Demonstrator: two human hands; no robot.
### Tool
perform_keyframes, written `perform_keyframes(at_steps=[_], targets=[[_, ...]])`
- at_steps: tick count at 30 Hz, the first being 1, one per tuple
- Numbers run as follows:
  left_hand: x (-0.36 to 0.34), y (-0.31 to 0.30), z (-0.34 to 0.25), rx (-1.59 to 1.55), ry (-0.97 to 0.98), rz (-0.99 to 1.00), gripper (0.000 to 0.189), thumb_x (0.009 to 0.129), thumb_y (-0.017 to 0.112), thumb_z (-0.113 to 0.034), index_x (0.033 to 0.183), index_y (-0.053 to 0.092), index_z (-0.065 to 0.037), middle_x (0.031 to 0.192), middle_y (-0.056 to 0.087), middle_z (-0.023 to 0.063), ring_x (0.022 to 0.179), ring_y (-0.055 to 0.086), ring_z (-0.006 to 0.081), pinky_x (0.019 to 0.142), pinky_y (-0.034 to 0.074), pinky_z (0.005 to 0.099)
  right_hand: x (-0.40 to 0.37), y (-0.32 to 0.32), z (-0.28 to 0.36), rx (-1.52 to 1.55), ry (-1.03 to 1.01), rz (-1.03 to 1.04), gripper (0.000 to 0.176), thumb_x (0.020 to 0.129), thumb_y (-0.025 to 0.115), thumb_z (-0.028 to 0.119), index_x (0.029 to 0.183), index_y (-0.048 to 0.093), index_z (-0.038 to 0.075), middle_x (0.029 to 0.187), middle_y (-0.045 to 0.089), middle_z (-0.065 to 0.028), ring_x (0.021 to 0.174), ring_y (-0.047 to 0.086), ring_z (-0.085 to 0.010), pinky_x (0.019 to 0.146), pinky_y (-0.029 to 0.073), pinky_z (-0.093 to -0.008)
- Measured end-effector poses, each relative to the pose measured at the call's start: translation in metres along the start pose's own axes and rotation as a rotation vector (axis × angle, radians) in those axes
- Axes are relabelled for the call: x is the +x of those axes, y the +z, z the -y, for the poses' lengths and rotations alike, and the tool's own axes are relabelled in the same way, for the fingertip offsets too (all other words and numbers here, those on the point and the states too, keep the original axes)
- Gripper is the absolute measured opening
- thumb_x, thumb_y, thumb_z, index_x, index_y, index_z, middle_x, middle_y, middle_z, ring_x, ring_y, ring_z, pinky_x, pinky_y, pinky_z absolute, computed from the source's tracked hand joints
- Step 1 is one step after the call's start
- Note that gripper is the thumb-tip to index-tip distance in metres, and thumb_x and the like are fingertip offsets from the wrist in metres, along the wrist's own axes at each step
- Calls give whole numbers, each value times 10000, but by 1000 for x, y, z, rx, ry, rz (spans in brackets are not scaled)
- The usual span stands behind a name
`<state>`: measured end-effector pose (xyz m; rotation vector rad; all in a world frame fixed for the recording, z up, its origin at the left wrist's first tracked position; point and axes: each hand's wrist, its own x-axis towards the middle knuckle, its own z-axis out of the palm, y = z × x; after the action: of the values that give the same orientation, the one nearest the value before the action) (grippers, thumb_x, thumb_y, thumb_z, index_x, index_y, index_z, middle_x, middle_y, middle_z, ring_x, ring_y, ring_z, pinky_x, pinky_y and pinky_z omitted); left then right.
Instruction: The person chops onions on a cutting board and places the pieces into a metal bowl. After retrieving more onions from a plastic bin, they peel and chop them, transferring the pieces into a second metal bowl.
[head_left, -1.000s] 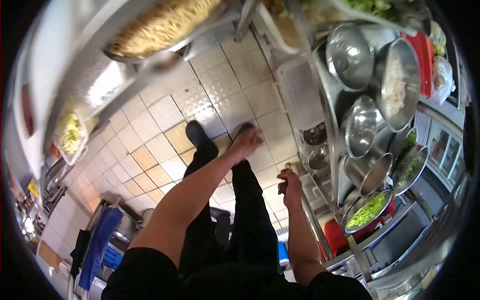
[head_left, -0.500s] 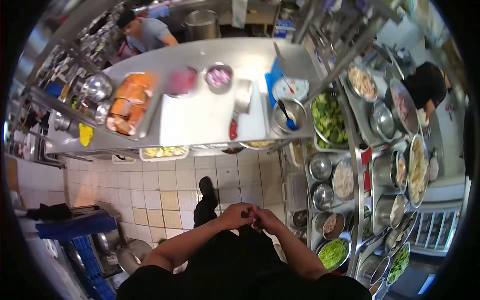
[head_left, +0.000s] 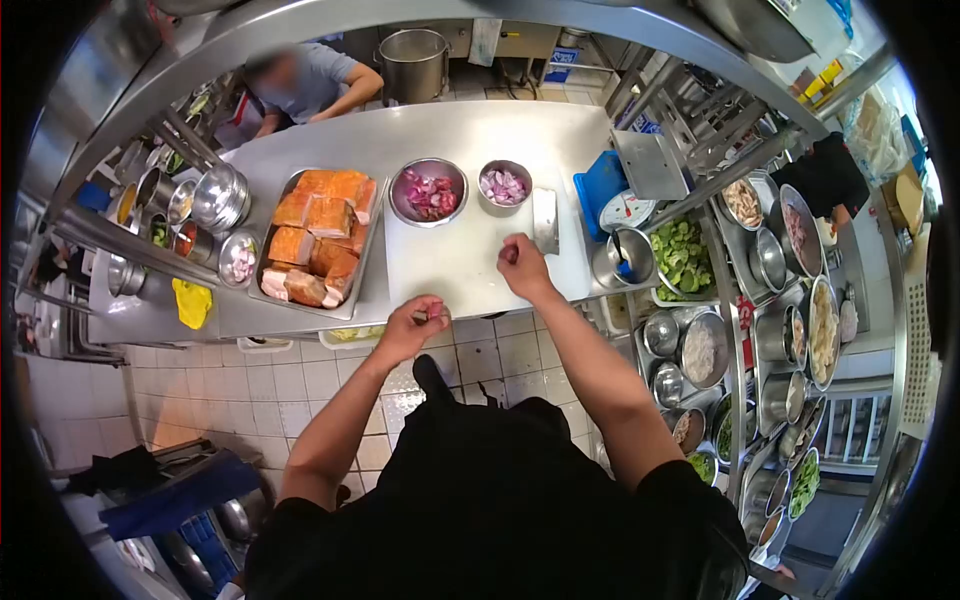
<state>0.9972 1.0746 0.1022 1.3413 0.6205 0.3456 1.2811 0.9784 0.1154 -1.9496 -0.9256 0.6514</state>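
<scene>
My left hand [head_left: 412, 328] is closed on a small reddish piece at the front left edge of the white cutting board [head_left: 450, 265]. Over the board's right part, my right hand [head_left: 526, 270] has its fingers curled round something small and dark red, too hidden to name. Just beyond it lies a cleaver [head_left: 545, 220], its handle out of sight near the hand. Behind the board stand a steel bowl of red onion pieces [head_left: 430, 192] and a smaller bowl of paler purple onion pieces [head_left: 503, 186].
A tray of browned meat blocks [head_left: 318, 235] lies left of the board, near a yellow cloth [head_left: 192, 302]. To the right are a scale [head_left: 625, 210], a steel pot [head_left: 610, 265] and green vegetables [head_left: 682, 257]. Another person [head_left: 310, 85] is across the counter.
My hands have come apart from in front of my body and moved up to the board. The view has shifted closer to the counter, and both hands now hold something.
</scene>
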Motion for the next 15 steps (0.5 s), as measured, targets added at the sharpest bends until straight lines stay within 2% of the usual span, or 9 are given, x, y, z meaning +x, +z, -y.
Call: perform_keyframes(at_steps=[1,2,6,8,10,11,12,13,15], targets=[[10,-10,1,72,51,46,380,973,748,-53,1337,647,-13,1122,674,56,986,685,161,827,591,308,12,6,7,-106,-38,-58,357,879,736,73,1214,618,39,1056,686,-141,971,682,-305,875,554,-409],[18,-11,-9,127,32,15,382,943,780,-46,1305,663,-2,1096,664,41,983,675,151,842,590,307,20,11,11,-211,-79,-116,357,888,748,95,1218,625,37,1116,695,-172,1006,682,-350,911,550,-438],[47,-5,-26,176,-92,-32,388,928,779,-21,1299,667,-7,1081,663,29,989,665,141,879,585,316,32,19,-5,-334,-141,-120,399,873,788,142,1229,642,41,1199,681,-201,1113,643,-405,993,516,-507],[56,1,-16,9,-33,-35,396,920,772,5,1301,667,-19,1081,674,16,1002,656,132,913,571,324,12,4,-11,-467,-388,-410,414,866,794,162,1238,654,46,1244,656,-222,1186,598,-437,1045,477,-556],[53,11,-26,-47,-21,-28,378,918,767,18,1282,668,-19,1075,674,12,1001,650,129,920,563,326,-11,-19,-32,-477,-201,-377,409,856,789,164,1223,658,39,1266,624,-259,1214,578,-452,1066,456,-587],[55,16,-32,-93,5,-3,362,917,762,30,1263,668,-19,1070,675,9,999,644,126,926,555,327,-15,-24,-39,-468,-205,-363,409,856,789,164,1223,658,39,1266,624,-259,1214,578,-452,1066,456,-587],[56,19,-31,-69,-4,1,259,920,757,40,1148,650,-21,1048,664,1,996,629,123,945,540,332,-22,-25,-47,-452,-51,-290,492,840,793,187,1265,603,30,1279,601,-287,1170,596,-476,1025,488,-577],[57,21,-29,-64,-24,-6,259,920,757,40,1148,650,-21,1048,664,1,996,629,123,945,540,332,-31,-25,-56,-434,110,-215,577,824,797,211,1308,548,21,1293,577,-316,1126,614,-501,983,521,-567],[67,26,-20,-34,52,35,196,930,751,29,1050,613,-41,1040,659,-1,991,618,120,951,534,333,-24,-30,-63,-422,103,-174,616,826,785,209,1340,501,24,1234,600,-310,1064,635,-507,959,532,-567]])
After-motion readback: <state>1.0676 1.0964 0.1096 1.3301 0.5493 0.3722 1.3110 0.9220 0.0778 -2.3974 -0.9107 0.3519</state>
